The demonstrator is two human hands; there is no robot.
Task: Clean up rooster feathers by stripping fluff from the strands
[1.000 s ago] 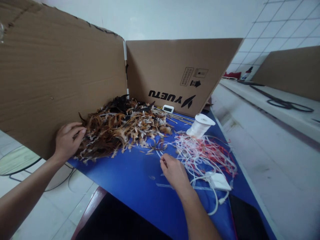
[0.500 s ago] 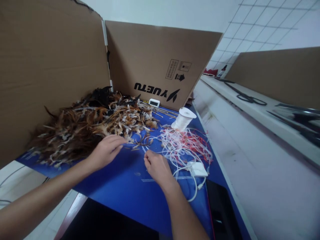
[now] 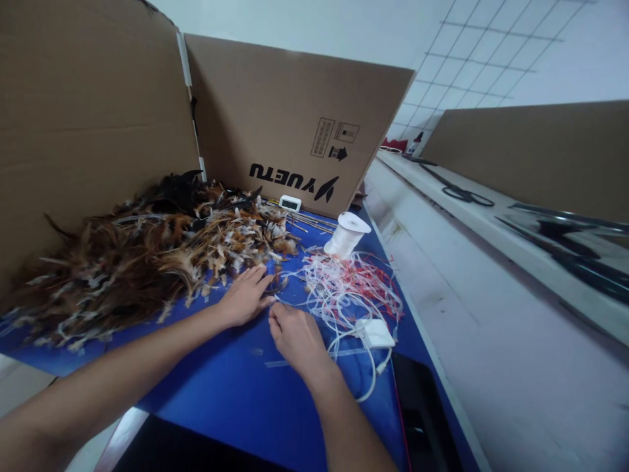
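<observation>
My left hand (image 3: 246, 296) lies with its fingers stretched out at the near right edge of a big pile of brown, white and black feathers (image 3: 147, 246). A few loose feathers sit by its fingertips. Close beside it, my right hand (image 3: 296, 331) is closed in a pinch, low over the blue tabletop (image 3: 221, 380). What it pinches is hidden by the fingers. A thin pale strand runs near those fingers toward a tangle of white and red ribbon strips (image 3: 351, 285). Thumb and fingers of the two hands nearly meet.
A white spool (image 3: 346, 235) stands behind the ribbon tangle. Nearer are a white adapter (image 3: 376, 333) with its cable and a black device (image 3: 425, 413). Cardboard walls (image 3: 289, 111) enclose the back and left. A small white digital display (image 3: 289, 203) and thin sticks lie behind; scissors (image 3: 462, 195) rest on the right ledge.
My left hand has come toward my right hand and flattened out, its fingers now extended. My right hand keeps its pinch. The whole view has shifted slightly.
</observation>
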